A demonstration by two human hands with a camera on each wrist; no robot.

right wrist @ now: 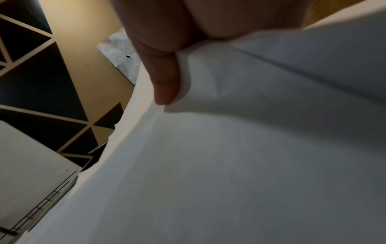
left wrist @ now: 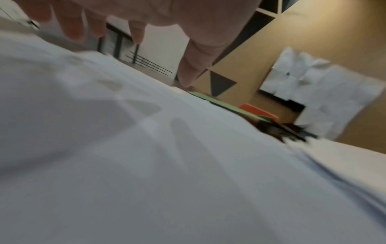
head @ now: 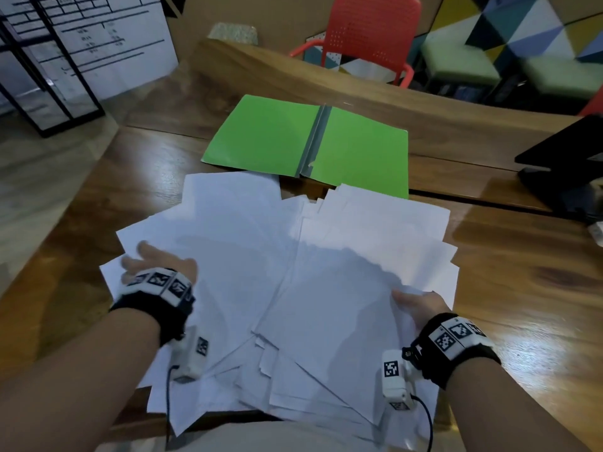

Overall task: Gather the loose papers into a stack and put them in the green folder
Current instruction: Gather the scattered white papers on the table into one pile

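The right hand (head: 419, 306) pinches the near right edge of the papers (head: 293, 272): in the right wrist view the thumb (right wrist: 165, 79) lies on top of a lifted sheet, the other fingers hidden beneath it. The left hand (head: 153, 261) has its fingers (left wrist: 135, 31) spread and straight, hovering over or lightly touching the left side of the pile; motion blur leaves contact unclear. The papers lie fanned and overlapping across the table (head: 522, 288), some hanging over its near edge, their far corners overlapping the near edge of the folder (head: 310, 141), which lies open and flat just beyond. A red chair (head: 368, 37) stands past the table. The gathering step seems barely begun. Next, both hands likely need to sweep the outer sheets inward, then square the edges before lifting the stack toward the folder.
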